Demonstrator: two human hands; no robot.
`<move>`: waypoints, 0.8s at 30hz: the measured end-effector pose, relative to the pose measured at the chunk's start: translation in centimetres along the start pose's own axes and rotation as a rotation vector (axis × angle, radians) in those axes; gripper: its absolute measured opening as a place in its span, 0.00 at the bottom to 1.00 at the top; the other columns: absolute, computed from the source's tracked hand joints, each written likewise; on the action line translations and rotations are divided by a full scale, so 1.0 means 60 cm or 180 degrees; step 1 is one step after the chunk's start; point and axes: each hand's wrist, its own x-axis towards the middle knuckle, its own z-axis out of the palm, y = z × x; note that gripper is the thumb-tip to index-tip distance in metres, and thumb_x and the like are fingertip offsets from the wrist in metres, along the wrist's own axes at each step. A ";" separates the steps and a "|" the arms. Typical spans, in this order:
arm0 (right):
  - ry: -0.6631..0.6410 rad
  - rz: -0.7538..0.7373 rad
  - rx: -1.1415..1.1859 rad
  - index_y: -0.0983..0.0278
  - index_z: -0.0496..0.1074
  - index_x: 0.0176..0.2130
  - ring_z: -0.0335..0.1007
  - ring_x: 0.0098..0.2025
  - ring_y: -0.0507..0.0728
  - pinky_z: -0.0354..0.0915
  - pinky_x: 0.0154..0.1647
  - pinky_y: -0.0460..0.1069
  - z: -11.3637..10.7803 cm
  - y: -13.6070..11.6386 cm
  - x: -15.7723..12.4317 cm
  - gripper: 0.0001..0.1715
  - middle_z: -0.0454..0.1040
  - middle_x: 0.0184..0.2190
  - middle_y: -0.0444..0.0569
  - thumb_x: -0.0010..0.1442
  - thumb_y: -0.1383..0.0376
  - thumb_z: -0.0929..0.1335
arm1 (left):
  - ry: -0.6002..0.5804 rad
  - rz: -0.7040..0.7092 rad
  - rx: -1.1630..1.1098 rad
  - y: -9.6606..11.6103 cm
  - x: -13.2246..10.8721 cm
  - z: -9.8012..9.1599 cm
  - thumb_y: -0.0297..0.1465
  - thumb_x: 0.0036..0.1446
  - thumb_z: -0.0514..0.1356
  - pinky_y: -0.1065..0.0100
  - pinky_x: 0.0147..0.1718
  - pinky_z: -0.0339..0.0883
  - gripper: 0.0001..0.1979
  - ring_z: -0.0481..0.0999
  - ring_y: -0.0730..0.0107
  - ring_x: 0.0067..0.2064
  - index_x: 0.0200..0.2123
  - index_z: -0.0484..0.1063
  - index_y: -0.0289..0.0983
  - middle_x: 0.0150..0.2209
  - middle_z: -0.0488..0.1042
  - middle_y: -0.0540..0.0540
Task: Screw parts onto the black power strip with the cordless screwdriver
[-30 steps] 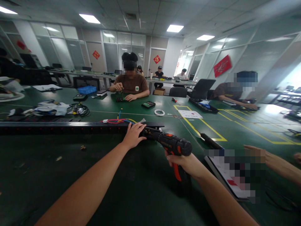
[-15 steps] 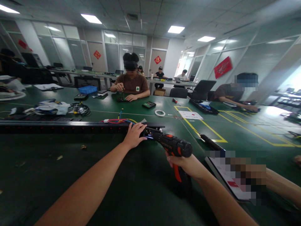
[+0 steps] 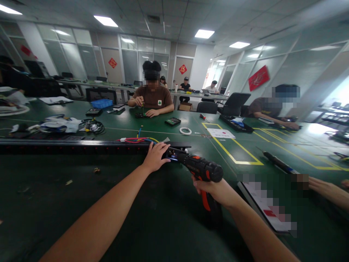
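Note:
A long black power strip (image 3: 81, 148) lies across the table, with small red marks along its near side. My left hand (image 3: 156, 157) is closed over it near its right end, fingers across the top and thumb on the near side. In my right hand (image 3: 214, 189) is a black and orange cordless drill (image 3: 203, 168), gripped by its handle. The drill's nose points left into the strip's end, where a lit spot shows; its tip is hidden. Red, blue and yellow wires (image 3: 141, 139) stick up behind the strip, beside my left fingers.
At right, another person's hand (image 3: 301, 180) holds a dark pen-like tool (image 3: 279, 162) above a tablet-like slab (image 3: 264, 207). A white ring (image 3: 185, 131), a printed sheet (image 3: 221, 133) and a screwdriver (image 3: 202, 116) lie beyond the drill. Bundled cables (image 3: 92, 126) lie left; co-workers sit across the table.
The other person's hand at right has drawn back to the right with the pen-like tool, away from the slab. My hands, the drill and the strip look unmoved.

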 end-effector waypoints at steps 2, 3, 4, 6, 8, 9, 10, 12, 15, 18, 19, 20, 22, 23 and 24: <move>-0.0014 0.0002 -0.0040 0.63 0.75 0.35 0.70 0.29 0.56 0.65 0.34 0.52 0.000 0.001 0.001 0.14 0.73 0.25 0.43 0.52 0.59 0.76 | -0.0006 -0.0010 0.0012 0.001 0.000 -0.001 0.41 0.68 0.68 0.35 0.76 0.39 0.34 0.62 0.45 0.75 0.73 0.65 0.44 0.70 0.69 0.38; -0.0019 -0.0006 -0.0054 0.63 0.75 0.35 0.70 0.29 0.56 0.65 0.35 0.52 0.000 0.002 0.001 0.14 0.73 0.24 0.43 0.52 0.58 0.76 | -0.0012 -0.0011 0.0015 0.001 0.000 -0.001 0.41 0.67 0.68 0.35 0.76 0.39 0.35 0.62 0.46 0.75 0.73 0.65 0.44 0.70 0.69 0.38; -0.0018 -0.0019 -0.0060 0.63 0.75 0.35 0.70 0.29 0.56 0.65 0.35 0.52 0.000 0.002 0.002 0.14 0.73 0.24 0.43 0.52 0.58 0.76 | -0.0017 -0.0012 0.0018 0.001 0.000 -0.001 0.41 0.67 0.68 0.35 0.76 0.39 0.35 0.62 0.46 0.75 0.73 0.65 0.44 0.70 0.69 0.38; -0.0017 -0.0027 -0.0062 0.63 0.75 0.35 0.69 0.29 0.56 0.64 0.34 0.52 0.001 0.002 0.002 0.13 0.73 0.24 0.43 0.52 0.58 0.76 | -0.0023 -0.0014 0.0019 0.000 0.000 -0.001 0.41 0.67 0.68 0.35 0.76 0.39 0.35 0.62 0.45 0.75 0.73 0.65 0.44 0.71 0.69 0.38; -0.0008 -0.0012 -0.0074 0.63 0.75 0.34 0.69 0.28 0.56 0.64 0.34 0.52 0.002 0.000 0.002 0.13 0.73 0.24 0.43 0.52 0.58 0.76 | -0.0021 -0.0008 0.0019 -0.002 0.000 0.000 0.41 0.67 0.68 0.34 0.76 0.39 0.35 0.62 0.45 0.75 0.74 0.65 0.44 0.71 0.69 0.38; -0.0008 -0.0005 -0.0084 0.63 0.75 0.34 0.69 0.28 0.56 0.63 0.34 0.52 0.002 0.000 0.002 0.13 0.73 0.24 0.43 0.52 0.58 0.76 | -0.0019 -0.0004 0.0018 -0.003 0.000 0.001 0.41 0.67 0.68 0.34 0.76 0.39 0.35 0.62 0.45 0.75 0.74 0.64 0.45 0.71 0.69 0.38; -0.0018 0.0000 -0.0093 0.63 0.75 0.34 0.69 0.28 0.56 0.63 0.34 0.52 0.002 -0.001 0.002 0.12 0.73 0.24 0.43 0.52 0.58 0.76 | -0.0017 0.0001 0.0018 -0.004 0.000 0.001 0.41 0.67 0.68 0.34 0.76 0.39 0.36 0.62 0.45 0.75 0.74 0.64 0.45 0.71 0.69 0.38; -0.0024 0.0002 -0.0087 0.63 0.75 0.34 0.69 0.28 0.56 0.63 0.34 0.52 0.003 -0.002 0.002 0.12 0.74 0.24 0.43 0.52 0.59 0.75 | -0.0011 0.0014 0.0018 -0.005 0.000 0.002 0.41 0.67 0.68 0.34 0.76 0.39 0.36 0.62 0.45 0.75 0.74 0.64 0.45 0.71 0.69 0.38; 0.0000 0.0003 -0.0005 0.64 0.76 0.35 0.68 0.29 0.56 0.63 0.35 0.52 0.003 -0.002 0.001 0.13 0.74 0.24 0.43 0.52 0.59 0.75 | 0.0008 0.0023 0.0019 -0.006 0.000 0.003 0.41 0.67 0.68 0.34 0.76 0.39 0.36 0.62 0.45 0.75 0.74 0.65 0.44 0.70 0.69 0.38; 0.0027 -0.0006 0.0047 0.64 0.77 0.36 0.69 0.29 0.56 0.64 0.36 0.52 0.002 -0.002 -0.001 0.14 0.74 0.26 0.44 0.51 0.59 0.76 | 0.0027 0.0027 0.0031 -0.005 0.000 0.006 0.41 0.67 0.68 0.35 0.76 0.39 0.35 0.62 0.45 0.75 0.73 0.65 0.44 0.70 0.69 0.37; 0.0034 -0.0010 0.0064 0.64 0.78 0.36 0.69 0.29 0.56 0.64 0.36 0.52 0.001 -0.003 -0.002 0.14 0.75 0.26 0.44 0.51 0.59 0.76 | 0.0029 0.0028 0.0033 -0.005 0.001 0.007 0.41 0.67 0.68 0.35 0.76 0.39 0.35 0.62 0.45 0.75 0.73 0.65 0.44 0.70 0.69 0.37; 0.0035 -0.0007 0.0082 0.64 0.78 0.36 0.69 0.30 0.56 0.64 0.36 0.52 0.000 -0.003 -0.002 0.14 0.75 0.27 0.44 0.50 0.59 0.76 | 0.0029 0.0028 0.0032 -0.005 0.001 0.008 0.41 0.67 0.68 0.34 0.76 0.39 0.35 0.62 0.45 0.75 0.73 0.65 0.44 0.70 0.69 0.37; 0.0038 0.0006 0.0116 0.64 0.78 0.36 0.69 0.29 0.56 0.64 0.36 0.52 -0.001 -0.005 -0.004 0.14 0.75 0.27 0.44 0.50 0.60 0.76 | 0.0029 0.0032 0.0024 -0.005 0.002 0.009 0.41 0.67 0.68 0.34 0.76 0.39 0.35 0.62 0.45 0.75 0.73 0.65 0.44 0.70 0.70 0.37; 0.0037 0.0011 0.0125 0.64 0.78 0.36 0.69 0.29 0.56 0.64 0.35 0.52 -0.001 -0.005 -0.004 0.14 0.75 0.27 0.44 0.50 0.60 0.76 | 0.0028 0.0037 0.0021 -0.004 0.003 0.009 0.41 0.67 0.68 0.34 0.76 0.39 0.35 0.62 0.45 0.75 0.73 0.65 0.44 0.70 0.70 0.38; 0.0036 0.0017 0.0125 0.64 0.78 0.36 0.69 0.29 0.56 0.64 0.35 0.51 -0.002 -0.006 -0.005 0.14 0.75 0.26 0.44 0.50 0.59 0.76 | 0.0029 0.0043 0.0019 -0.004 0.003 0.009 0.41 0.67 0.68 0.34 0.76 0.39 0.35 0.62 0.45 0.75 0.73 0.65 0.44 0.70 0.70 0.38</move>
